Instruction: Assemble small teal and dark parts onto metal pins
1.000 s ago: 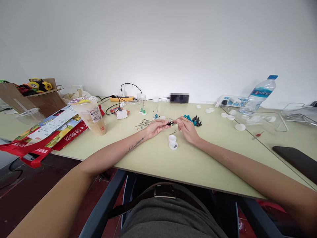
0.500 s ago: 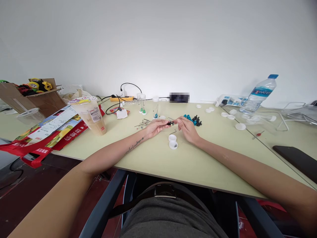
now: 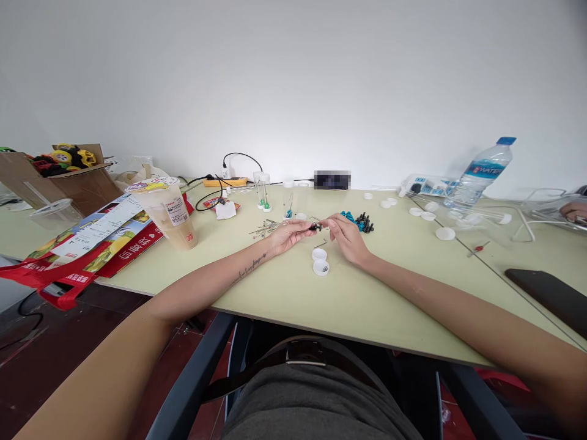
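My left hand (image 3: 288,235) and my right hand (image 3: 345,235) meet over the pale green table (image 3: 358,293), both pinching one small black part (image 3: 315,227) between their fingertips. Just below the hands stand two small white caps (image 3: 320,261), one with tiny dark bits in it. A pile of blue and black small parts (image 3: 358,222) lies right behind my right hand. Thin metal pins (image 3: 263,230) lie scattered beside my left hand.
A plastic drink cup (image 3: 169,213), a red bag with papers (image 3: 87,244) and a cardboard box of toys (image 3: 64,171) are at the left. Clear tubes (image 3: 263,190), cables, a water bottle (image 3: 479,173), white caps (image 3: 428,214), a black phone (image 3: 548,294). Another person's hand (image 3: 575,211) far right.
Both hands stay together on the small black part, with only slight finger shifts. Another person's hand has come into view at the far right edge.
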Demonstrator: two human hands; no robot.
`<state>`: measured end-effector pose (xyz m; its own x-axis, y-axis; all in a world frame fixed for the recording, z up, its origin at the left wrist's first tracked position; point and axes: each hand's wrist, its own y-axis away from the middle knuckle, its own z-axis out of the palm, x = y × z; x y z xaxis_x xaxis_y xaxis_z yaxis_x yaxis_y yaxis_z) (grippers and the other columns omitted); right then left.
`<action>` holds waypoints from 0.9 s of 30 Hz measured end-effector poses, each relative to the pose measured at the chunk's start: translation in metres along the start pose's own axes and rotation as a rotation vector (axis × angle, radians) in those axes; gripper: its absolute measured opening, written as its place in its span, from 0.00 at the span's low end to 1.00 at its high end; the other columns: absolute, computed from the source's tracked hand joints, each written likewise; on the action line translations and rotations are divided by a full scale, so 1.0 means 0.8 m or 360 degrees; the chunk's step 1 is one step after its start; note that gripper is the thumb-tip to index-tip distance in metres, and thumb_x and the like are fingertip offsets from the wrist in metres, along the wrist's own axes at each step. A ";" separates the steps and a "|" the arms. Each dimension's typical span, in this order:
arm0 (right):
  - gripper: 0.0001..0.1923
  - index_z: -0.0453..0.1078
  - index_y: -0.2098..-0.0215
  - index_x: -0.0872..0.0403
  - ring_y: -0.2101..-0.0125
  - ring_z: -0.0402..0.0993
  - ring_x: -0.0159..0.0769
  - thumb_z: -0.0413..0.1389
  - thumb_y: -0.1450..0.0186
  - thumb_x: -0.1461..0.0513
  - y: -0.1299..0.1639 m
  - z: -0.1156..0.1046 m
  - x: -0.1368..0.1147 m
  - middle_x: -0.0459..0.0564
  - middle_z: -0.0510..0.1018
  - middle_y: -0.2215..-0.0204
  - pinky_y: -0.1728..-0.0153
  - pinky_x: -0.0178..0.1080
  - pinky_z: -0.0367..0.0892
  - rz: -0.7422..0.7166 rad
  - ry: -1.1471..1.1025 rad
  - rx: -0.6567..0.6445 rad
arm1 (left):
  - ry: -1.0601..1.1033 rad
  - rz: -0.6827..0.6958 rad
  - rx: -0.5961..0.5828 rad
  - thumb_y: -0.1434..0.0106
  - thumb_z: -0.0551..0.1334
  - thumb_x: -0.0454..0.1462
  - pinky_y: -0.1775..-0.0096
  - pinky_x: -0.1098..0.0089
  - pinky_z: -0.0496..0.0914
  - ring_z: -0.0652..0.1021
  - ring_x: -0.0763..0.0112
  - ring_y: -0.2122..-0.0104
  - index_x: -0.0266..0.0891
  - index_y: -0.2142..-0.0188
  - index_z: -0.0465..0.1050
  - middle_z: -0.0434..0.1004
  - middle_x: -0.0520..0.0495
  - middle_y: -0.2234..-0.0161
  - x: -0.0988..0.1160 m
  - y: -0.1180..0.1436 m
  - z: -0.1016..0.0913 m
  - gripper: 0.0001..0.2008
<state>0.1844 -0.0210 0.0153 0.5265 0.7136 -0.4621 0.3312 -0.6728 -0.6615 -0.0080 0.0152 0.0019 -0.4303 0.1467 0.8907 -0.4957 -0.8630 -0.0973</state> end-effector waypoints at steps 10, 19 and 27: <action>0.27 0.71 0.70 0.53 0.63 0.70 0.37 0.36 0.33 0.49 0.000 -0.001 -0.002 0.51 0.71 0.69 0.60 0.40 0.63 0.0022 -0.0007 -0.0002 | -0.0001 -0.0013 0.0043 0.45 0.62 0.29 0.58 0.77 0.70 0.78 0.74 0.66 0.28 0.67 0.75 0.78 0.42 0.66 0.002 0.003 0.004 0.06; 0.26 0.71 0.66 0.53 0.63 0.69 0.38 0.35 0.33 0.49 0.000 -0.001 -0.003 0.51 0.71 0.69 0.59 0.41 0.63 0.0021 -0.0019 0.0024 | 0.0016 -0.0036 0.0078 0.45 0.61 0.28 0.58 0.76 0.70 0.78 0.73 0.66 0.28 0.68 0.74 0.78 0.41 0.66 0.002 0.003 0.005 0.05; 0.25 0.70 0.68 0.53 0.62 0.70 0.37 0.37 0.32 0.51 0.000 0.000 -0.002 0.50 0.71 0.69 0.59 0.40 0.62 0.0021 -0.0051 0.0030 | 0.0000 -0.0045 0.0094 0.45 0.61 0.29 0.56 0.76 0.70 0.78 0.73 0.66 0.28 0.67 0.75 0.78 0.42 0.68 0.002 0.001 0.004 0.06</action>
<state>0.1834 -0.0226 0.0162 0.5055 0.7106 -0.4894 0.3094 -0.6788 -0.6660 -0.0069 0.0129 0.0048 -0.4168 0.1712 0.8927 -0.4621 -0.8857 -0.0459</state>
